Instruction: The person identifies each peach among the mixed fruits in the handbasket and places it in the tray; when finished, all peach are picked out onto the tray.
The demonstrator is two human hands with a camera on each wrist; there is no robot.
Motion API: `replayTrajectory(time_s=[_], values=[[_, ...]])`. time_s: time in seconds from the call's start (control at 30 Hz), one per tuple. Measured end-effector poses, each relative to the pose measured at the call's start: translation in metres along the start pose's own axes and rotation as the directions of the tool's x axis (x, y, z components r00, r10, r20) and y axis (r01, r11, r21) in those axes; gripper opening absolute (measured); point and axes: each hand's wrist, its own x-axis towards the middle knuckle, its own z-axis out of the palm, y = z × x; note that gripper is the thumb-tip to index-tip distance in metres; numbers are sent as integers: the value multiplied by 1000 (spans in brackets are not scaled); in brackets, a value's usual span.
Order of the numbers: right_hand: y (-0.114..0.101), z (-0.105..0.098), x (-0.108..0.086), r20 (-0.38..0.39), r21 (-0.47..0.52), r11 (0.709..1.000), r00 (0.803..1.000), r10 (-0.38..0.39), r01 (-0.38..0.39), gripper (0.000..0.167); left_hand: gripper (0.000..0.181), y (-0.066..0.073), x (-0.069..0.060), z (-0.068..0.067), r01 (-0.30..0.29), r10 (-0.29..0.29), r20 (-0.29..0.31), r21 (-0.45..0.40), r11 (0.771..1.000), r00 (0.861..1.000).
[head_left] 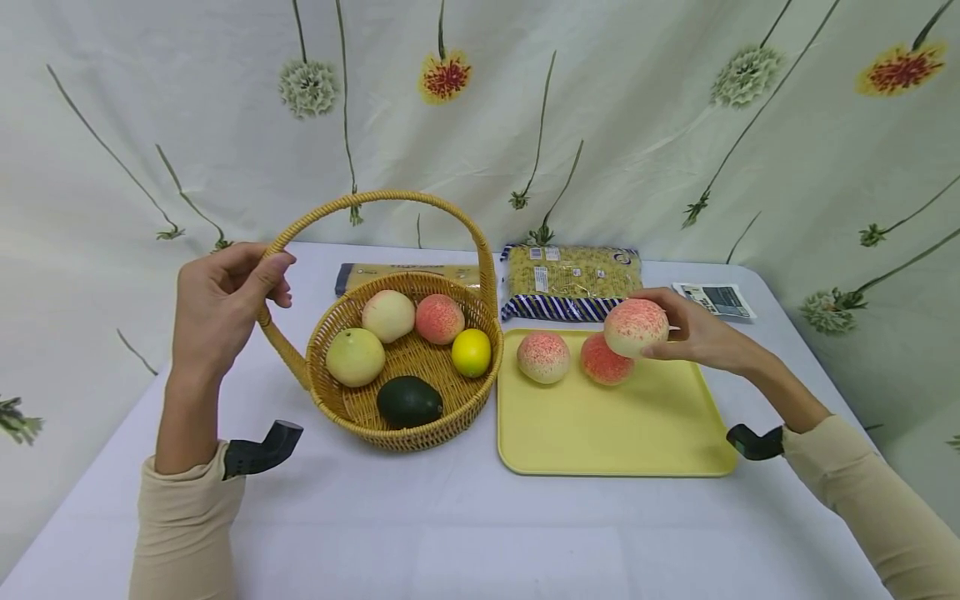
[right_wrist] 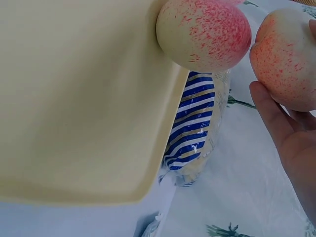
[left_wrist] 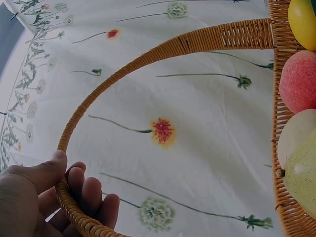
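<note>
Head: basket (head_left: 427,442) has five fruits (head_left: 356,357), two peaches (head_left: 543,357) rightward apparently pending; left hand (head_left: 217,300) grips handle (head_left: 390,197), right hand (head_left: 693,333) peach (head_left: 636,327).

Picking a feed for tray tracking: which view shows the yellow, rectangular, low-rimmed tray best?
Head: the yellow, rectangular, low-rimmed tray shows nearly whole, covered mainly by the right hand and round, pinkish peaches. Right wrist: a close but cropped part, with one corner. Left wrist: none of it.
</note>
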Motion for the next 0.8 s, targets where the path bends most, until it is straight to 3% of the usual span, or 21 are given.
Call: replayTrajectory(time_s=[0.8], values=[[28, -15, -16, -37, -33, 994, 994, 104, -105, 67, 15, 1, 0, 0, 5, -5, -4, -15, 1000, 1000]])
